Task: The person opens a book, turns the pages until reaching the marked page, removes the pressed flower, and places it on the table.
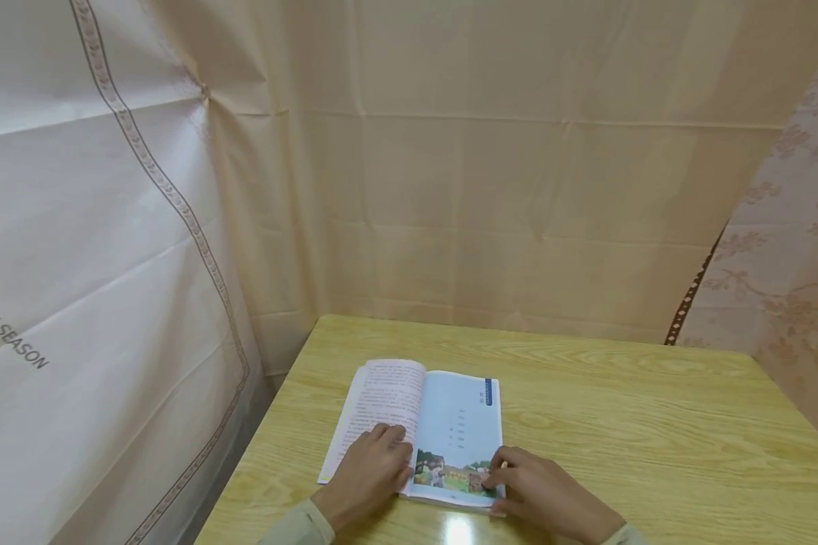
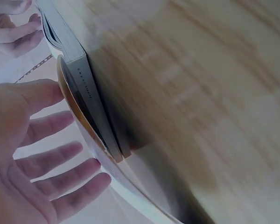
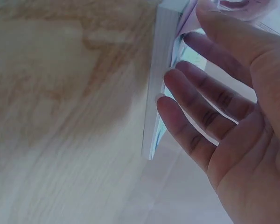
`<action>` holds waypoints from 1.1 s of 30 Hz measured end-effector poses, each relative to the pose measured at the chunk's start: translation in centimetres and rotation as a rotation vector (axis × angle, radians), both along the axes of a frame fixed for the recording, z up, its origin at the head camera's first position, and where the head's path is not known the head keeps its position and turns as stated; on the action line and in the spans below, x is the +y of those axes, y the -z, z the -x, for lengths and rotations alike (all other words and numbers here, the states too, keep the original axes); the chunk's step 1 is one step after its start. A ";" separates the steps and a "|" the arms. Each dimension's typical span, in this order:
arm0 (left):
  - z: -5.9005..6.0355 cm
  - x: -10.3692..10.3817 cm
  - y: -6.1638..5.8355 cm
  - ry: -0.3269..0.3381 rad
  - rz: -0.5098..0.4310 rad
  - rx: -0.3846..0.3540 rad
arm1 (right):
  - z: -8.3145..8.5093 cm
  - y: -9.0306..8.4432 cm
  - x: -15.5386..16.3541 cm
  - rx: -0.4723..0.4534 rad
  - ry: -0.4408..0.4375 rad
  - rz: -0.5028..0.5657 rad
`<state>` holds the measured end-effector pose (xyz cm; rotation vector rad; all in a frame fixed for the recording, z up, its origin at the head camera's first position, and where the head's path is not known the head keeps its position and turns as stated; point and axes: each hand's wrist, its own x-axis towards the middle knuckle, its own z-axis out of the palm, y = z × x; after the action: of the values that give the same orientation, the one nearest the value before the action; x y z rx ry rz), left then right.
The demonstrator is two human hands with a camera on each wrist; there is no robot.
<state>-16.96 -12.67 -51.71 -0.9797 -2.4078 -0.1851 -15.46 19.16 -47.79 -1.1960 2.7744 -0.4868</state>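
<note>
An open book [image 1: 457, 401] lies near the front of the table, its left page [image 1: 391, 386] covered in print and its right page pale blue with a coloured picture along the bottom. My left hand [image 1: 373, 465] rests on the lower part of the left page. In the left wrist view its fingers [image 2: 46, 161] are spread and nearly straight against the bowed page side. At the book's lower right corner is my right hand [image 1: 535, 488], fingertips on the picture and thumb by the bottom edge. The right wrist view has these fingers [image 3: 189, 123] loosely extended beside the page block [image 3: 161, 70].
The wooden table [image 1: 620, 424] extends beyond the book to the right and back. Beige cloth [image 1: 518, 189] hangs behind it, white printed cloth [image 1: 109, 265] at the left and floral cloth [image 1: 777, 250] at the right. Light reflects off the table's front.
</note>
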 end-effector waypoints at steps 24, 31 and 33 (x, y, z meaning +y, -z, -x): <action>-0.8 0.8 -0.1 0.012 0.124 -0.175 | 0.2 0.3 0.4 0.100 -0.066 0.095; -0.8 0.9 -0.2 0.010 0.130 -0.158 | -0.2 0.6 0.9 0.088 -0.037 0.170; -0.8 1.0 -0.3 0.012 0.129 -0.148 | -0.3 0.6 1.0 0.086 -0.033 0.183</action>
<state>-16.20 -11.71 -51.45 -1.0725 -2.5758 -0.1110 -15.19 20.12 -48.39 -1.3274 2.8270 -0.7163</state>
